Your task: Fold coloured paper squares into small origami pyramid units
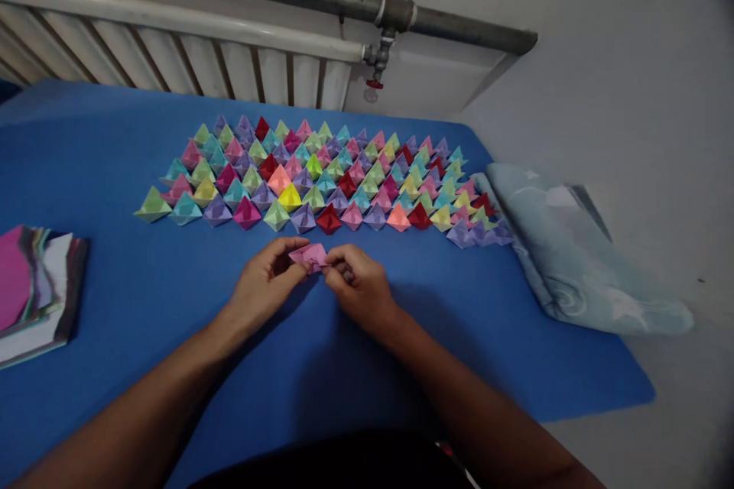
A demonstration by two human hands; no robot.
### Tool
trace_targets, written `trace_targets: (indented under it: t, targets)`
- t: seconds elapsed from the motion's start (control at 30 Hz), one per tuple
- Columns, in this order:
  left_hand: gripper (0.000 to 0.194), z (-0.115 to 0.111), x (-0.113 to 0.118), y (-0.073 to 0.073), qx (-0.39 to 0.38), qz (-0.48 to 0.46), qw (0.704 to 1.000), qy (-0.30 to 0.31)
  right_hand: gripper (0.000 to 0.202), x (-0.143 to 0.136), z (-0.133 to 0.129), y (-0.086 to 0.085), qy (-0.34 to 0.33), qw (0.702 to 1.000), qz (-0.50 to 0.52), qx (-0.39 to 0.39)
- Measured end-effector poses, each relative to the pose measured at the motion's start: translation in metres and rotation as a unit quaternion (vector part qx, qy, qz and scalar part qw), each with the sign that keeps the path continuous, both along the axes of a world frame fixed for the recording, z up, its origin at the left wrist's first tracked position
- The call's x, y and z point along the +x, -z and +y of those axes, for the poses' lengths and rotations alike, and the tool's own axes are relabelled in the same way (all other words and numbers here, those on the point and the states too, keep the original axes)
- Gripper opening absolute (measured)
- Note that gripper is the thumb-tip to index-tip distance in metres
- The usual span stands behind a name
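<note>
Hands point(267, 280) point(358, 286) pinched around pink folded paper point(310, 255).

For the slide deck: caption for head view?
Both hands fold a pink paper before rows of paper boats.

Two hands point(269, 279), one pink paper piece point(310, 256), one paper stack point(34, 290), one folded cloth point(573, 252)

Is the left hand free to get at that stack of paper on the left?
Probably not right away: the left hand pinches the pink paper together with the right hand, though nothing blocks the stack.
</note>
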State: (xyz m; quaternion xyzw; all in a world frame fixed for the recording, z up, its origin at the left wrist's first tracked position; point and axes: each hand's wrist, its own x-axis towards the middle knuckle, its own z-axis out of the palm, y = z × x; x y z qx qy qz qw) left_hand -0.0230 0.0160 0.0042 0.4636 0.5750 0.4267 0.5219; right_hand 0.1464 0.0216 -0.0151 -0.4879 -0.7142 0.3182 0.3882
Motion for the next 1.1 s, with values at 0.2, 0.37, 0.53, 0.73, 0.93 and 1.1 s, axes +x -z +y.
trace_targets:
  t: [0.2, 0.37, 0.53, 0.73, 0.93, 1.1]
  targets:
    - [0.031, 0.005, -0.015, -0.006, 0.079, 0.083, 0.992, 0.05, 0.014, 0.007, 0.004, -0.006, -0.058, 0.996, 0.042, -0.055]
    - [0.023, 0.005, -0.018, -0.003, 0.125, 0.158, 0.963, 0.176, 0.011, 0.005, 0.002, -0.009, -0.092, 0.99, 0.054, -0.095]
    - [0.025, 0.003, -0.016, 0.003, 0.162, 0.202, 0.947, 0.191, 0.009, 0.004, 0.003, -0.009, -0.069, 0.982, 0.095, -0.146]
    - [0.025, -0.001, -0.01, 0.007, 0.172, 0.219, 0.955, 0.101, 0.031, 0.001, 0.001, -0.005, -0.025, 0.985, 0.06, -0.157]
    - [0.023, -0.004, -0.003, 0.009, 0.141, 0.229, 0.96, 0.08, 0.018, -0.003, -0.001, -0.001, -0.001, 0.997, -0.032, -0.065]
    - [0.022, -0.005, 0.001, 0.009, 0.162, 0.251, 0.951, 0.086, 0.016, -0.006, -0.001, -0.001, -0.017, 0.995, -0.097, -0.025]
